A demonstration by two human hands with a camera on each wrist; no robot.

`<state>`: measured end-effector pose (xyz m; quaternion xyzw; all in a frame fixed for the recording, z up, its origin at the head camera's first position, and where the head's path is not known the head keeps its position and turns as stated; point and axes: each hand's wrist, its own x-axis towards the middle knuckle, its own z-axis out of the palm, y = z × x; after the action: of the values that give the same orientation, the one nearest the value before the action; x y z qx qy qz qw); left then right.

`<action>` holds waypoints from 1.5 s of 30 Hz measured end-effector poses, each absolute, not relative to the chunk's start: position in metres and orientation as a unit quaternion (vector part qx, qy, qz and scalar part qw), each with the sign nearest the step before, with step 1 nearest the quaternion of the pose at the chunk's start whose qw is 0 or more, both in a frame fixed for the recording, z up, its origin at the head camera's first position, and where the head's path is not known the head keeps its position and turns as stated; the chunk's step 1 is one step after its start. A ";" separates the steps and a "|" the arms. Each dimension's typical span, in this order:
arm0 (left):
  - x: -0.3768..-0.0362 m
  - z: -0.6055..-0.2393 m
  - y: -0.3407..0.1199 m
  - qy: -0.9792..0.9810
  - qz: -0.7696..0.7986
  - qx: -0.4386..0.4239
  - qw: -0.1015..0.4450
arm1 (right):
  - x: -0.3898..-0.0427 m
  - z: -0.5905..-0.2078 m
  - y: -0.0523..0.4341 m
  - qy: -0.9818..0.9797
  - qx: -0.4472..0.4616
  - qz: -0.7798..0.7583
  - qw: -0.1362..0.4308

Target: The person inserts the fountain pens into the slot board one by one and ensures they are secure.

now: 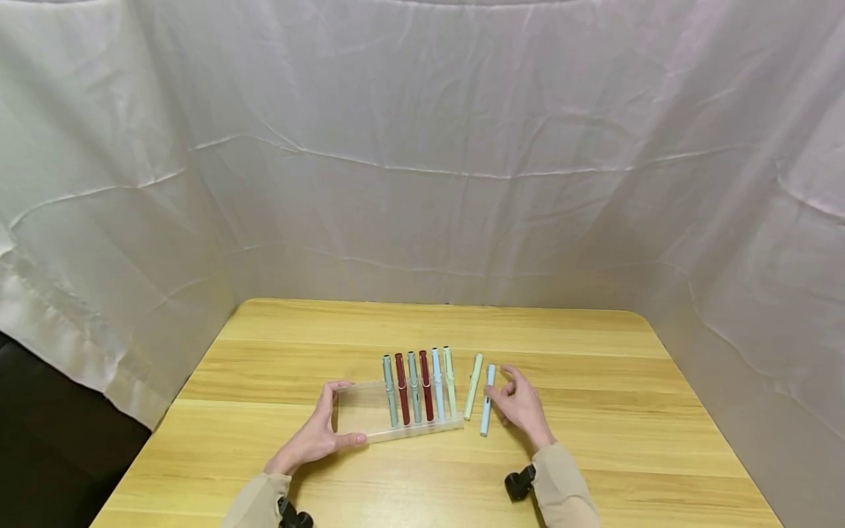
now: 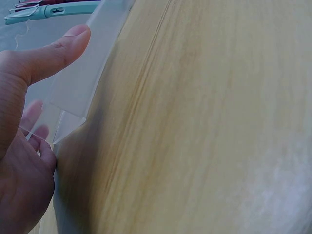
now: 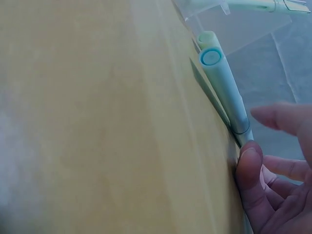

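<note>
The left hand (image 1: 315,440) grips the rack (image 1: 416,433). Right of the rack, the right hand (image 1: 524,408) thumbs the loose blue pen (image 1: 486,414); pinching, I cannot tell. Weak hold may let it roll.

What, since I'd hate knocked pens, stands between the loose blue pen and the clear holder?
A loose pale green pen lies on the table between the blue pen and the clear holder; nothing visible stands between the right hand and the blue pen.

The wooden bench (image 1: 422,484) carries a clear rack (image 1: 416,433), with a green pen (image 1: 473,387) and blue pen (image 1: 486,418) to its right.
</note>
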<state>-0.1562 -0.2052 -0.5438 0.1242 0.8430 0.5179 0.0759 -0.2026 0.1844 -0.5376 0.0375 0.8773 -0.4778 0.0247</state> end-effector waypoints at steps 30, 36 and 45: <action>-0.156 -0.541 -0.205 0.840 0.523 0.124 0.072 | -0.208 -0.533 0.181 0.896 0.029 -0.440 0.044; -0.156 -0.542 -0.205 0.839 0.525 0.121 0.076 | -0.208 -0.531 0.182 0.899 0.019 -0.435 0.044; -0.156 -0.542 -0.205 0.840 0.524 0.117 0.080 | -0.208 -0.531 0.182 0.892 0.025 -0.450 0.045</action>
<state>-0.1559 -0.2052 -0.5419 0.1166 0.8402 0.5236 0.0800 -0.2078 0.1825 -0.5311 0.0248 0.8918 -0.4496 0.0445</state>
